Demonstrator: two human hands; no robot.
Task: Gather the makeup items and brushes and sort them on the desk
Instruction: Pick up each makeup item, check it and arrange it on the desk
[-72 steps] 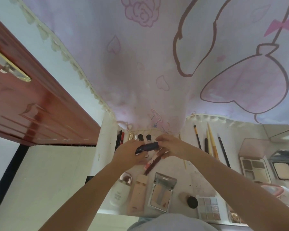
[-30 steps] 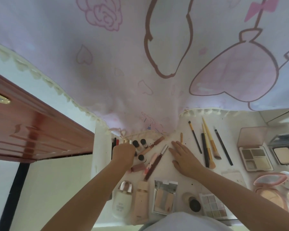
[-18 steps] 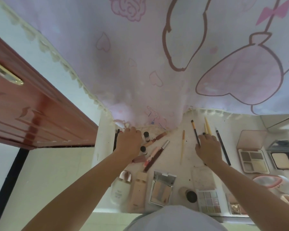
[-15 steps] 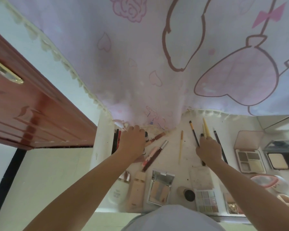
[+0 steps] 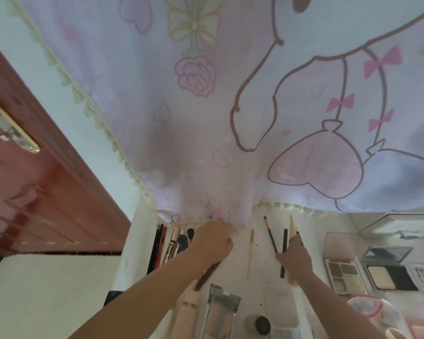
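On the desk, pencils are laid at the left edge, brushes right of centre, and palettes farther right.

Big pastel curtain takes up most of the view, lilac and pink with a cartoon print on it: a rose, a pale yellow bow, little hearts, pink bows and a brown-outlined character with a big pink heart shape. It's got a cream scalloped lace trim running down the left edge and along the hem, which bunches up right where it meets the white surface. Off to the left there's a reddish-brown wooden door with raised panels and a shiny gold handle. White wall shows between the door and the curtain.
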